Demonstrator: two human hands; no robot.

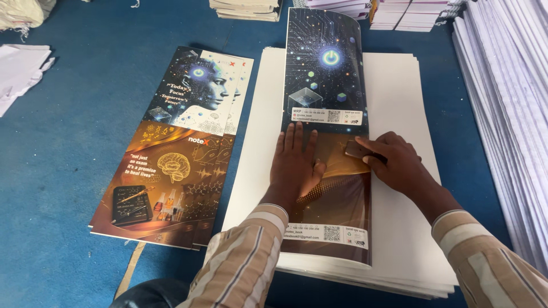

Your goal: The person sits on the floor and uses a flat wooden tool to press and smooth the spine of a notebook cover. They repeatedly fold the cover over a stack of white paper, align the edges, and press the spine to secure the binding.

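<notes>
on top of a thick stack of white sheets (399, 102) lay a long glossy printed cover (326, 142), its long axis running straight away from the person, the dark blue circuit-patterned end curling up at the far side and the brown-gold end nearest the body. the left hand (295, 165) rested flat and open on the cover's middle, fingers spread, while the right hand (394, 162) was clamped on a small flat block (355, 149), possibly wood or metal, at the cover's right edge. beside the stack, more glossy covers (177, 148) lay fanned on the blue cloth surface (68, 171).
</notes>
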